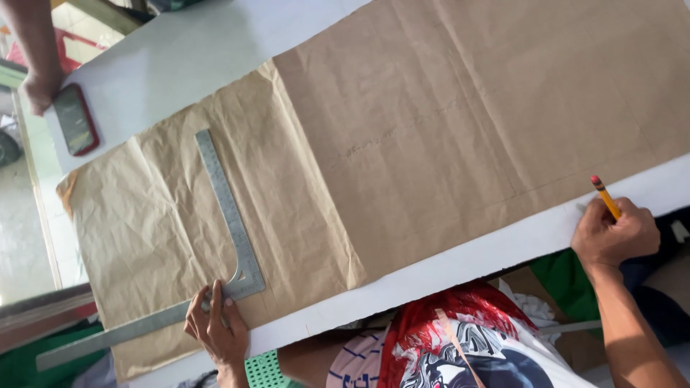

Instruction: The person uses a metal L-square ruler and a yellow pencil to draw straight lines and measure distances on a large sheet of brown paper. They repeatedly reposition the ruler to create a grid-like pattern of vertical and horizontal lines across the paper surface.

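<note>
A long sheet of creased brown paper (431,129) lies across a white table (172,65). On its left part rests a metal L-shaped square ruler (228,215). My left hand (215,327) presses fingers down on the ruler's corner at the paper's near edge. Over at the table's near edge on the right, my right hand (614,233) is closed around a yellow pencil (605,195), eraser end pointing up. Faint pencil lines mark the paper's middle.
Another person's hand (39,86) rests at the table's far left corner beside a phone in a red case (75,118). Below the table edge lie red, white and green cloths (460,338). A floor shows at left.
</note>
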